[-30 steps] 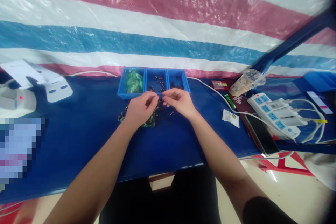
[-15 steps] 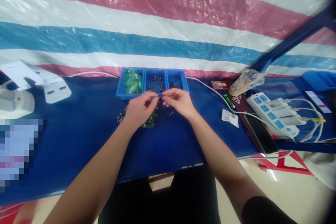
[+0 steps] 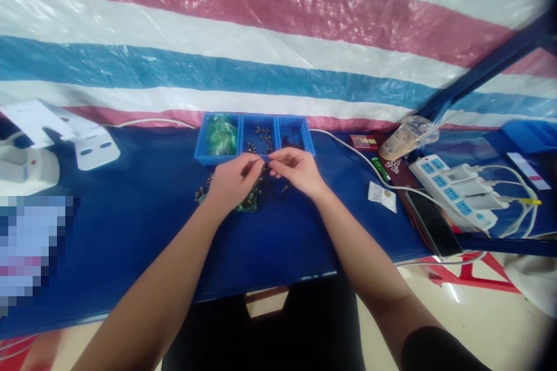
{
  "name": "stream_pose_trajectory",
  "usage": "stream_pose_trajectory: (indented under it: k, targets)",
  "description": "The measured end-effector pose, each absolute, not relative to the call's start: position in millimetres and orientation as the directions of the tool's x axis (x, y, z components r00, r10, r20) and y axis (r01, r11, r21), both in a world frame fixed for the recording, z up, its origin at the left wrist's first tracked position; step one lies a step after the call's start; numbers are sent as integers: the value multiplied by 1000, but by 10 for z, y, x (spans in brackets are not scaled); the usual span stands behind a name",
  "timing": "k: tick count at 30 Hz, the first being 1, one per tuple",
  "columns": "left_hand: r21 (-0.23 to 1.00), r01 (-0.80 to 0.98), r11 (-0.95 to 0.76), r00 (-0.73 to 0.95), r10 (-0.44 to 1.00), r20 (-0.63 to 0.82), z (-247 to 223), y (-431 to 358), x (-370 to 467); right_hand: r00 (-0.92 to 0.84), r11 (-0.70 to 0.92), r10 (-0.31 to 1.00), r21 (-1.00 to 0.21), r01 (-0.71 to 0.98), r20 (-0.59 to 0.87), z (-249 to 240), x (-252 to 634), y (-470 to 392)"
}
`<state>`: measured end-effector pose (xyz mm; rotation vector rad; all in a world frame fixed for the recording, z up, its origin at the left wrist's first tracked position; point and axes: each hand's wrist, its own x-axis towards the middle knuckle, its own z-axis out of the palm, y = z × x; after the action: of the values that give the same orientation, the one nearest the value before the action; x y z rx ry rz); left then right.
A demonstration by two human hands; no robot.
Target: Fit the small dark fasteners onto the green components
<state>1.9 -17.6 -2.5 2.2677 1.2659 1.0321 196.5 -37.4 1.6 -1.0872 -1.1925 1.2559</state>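
Note:
My left hand and my right hand are held fingertip to fingertip above the blue table, just in front of three blue bins. Both hands are closed in a pinch; whatever lies between the fingertips is too small to make out. Beneath them is a loose pile of small metal parts, partly hidden by my left hand. The left bin holds a green plastic bag. In the middle bin are small brass-coloured parts, and the right bin has dark thin pieces.
On the right lie a power strip with plugged chargers, a dark phone, a white packet and a tilted plastic cup. A white cable crosses the table. A white bracket stands at left.
Both hands stay almost in the same place, with only slight finger movement. The whole view has shifted a little.

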Motion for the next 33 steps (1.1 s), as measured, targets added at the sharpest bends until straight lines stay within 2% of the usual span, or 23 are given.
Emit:
stream_pose_trajectory:
  k: [22, 33]
  targets:
    - [614, 541, -575, 336, 817, 469, -41, -179, 34, -32, 34, 999, -997, -68, 36, 24, 1961, -375]
    - [600, 541, -589, 369, 808, 460, -27, -173, 32, -86, 34, 996, -999, -23, 36, -34, 1955, -378]
